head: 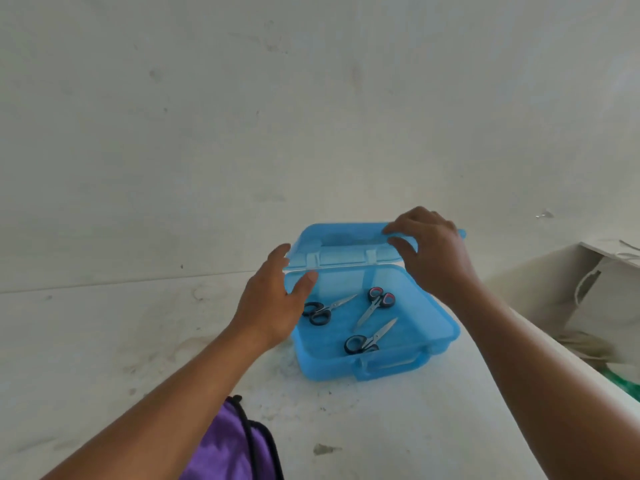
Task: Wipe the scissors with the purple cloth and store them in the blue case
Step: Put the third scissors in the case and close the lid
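Note:
The blue case (433,336) stands open on the white table, its lid (343,242) raised at the back. Three scissors lie inside: a black-handled pair (320,311) at the left, a pair with red and black handles (377,303) in the middle, and another black-handled pair (367,339) at the front. My left hand (273,303) is at the lid's left corner, fingers spread, thumb at the case's rim. My right hand (433,254) has its fingers on the lid's upper right edge. The purple cloth (228,448), edged in black, lies by my left forearm at the bottom.
The white table (363,427) shows scuffs and small dark marks. A plain wall rises behind the case. At the right stands a pale box-like piece with a handle (595,292), with something green (623,382) below it past the table edge.

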The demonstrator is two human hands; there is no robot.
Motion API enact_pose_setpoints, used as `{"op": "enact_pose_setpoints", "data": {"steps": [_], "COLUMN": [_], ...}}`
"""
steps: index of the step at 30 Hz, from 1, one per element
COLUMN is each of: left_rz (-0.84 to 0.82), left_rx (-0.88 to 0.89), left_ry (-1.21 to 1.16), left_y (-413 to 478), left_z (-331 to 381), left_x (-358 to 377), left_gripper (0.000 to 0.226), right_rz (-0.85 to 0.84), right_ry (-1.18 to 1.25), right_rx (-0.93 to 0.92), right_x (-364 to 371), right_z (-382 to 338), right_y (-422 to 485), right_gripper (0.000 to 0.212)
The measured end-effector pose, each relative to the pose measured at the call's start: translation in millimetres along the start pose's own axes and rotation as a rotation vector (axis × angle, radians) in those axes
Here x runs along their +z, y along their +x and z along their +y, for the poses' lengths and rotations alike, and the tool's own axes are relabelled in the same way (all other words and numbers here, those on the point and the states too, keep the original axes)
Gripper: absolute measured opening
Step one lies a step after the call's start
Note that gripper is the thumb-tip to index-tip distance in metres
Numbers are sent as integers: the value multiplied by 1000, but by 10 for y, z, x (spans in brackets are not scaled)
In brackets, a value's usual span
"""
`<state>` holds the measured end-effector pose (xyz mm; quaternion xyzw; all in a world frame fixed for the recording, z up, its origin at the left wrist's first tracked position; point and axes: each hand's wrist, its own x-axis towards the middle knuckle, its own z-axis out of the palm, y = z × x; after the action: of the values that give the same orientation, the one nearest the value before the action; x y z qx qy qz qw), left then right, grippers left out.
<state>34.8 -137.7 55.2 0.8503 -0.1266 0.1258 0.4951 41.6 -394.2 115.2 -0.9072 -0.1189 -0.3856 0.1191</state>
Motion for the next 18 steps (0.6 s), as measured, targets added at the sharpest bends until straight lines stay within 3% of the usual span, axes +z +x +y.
{"op": "enact_pose_setpoints", "data": {"steps": [7,10,12,14,16,18], "left_rz": [47,66,75,82,76,67], "left_rx": [63,74,78,86,102,113], "left_ry": [51,79,88,96,114,129], "left_y": [-167,-218,-235,-252,-280,-331], "left_z": [110,77,44,18,-12,-56], "left_x": [86,130,147,166,197,230], "left_gripper": [56,53,52,52,52,53], "right_rz": [9,-15,-47,-60,-94,-100], "right_ry": [56,46,31,55,210,360], "right_rx": [-38,-21,111,376,646,736], "right_x": [17,-1,-50,-108,-126,-100], "right_z": [74,109,192,351,510,604], "right_y": [-492,-592,-662,-743,-840,-965], "right_gripper": [16,26,42,59,69,72]}}
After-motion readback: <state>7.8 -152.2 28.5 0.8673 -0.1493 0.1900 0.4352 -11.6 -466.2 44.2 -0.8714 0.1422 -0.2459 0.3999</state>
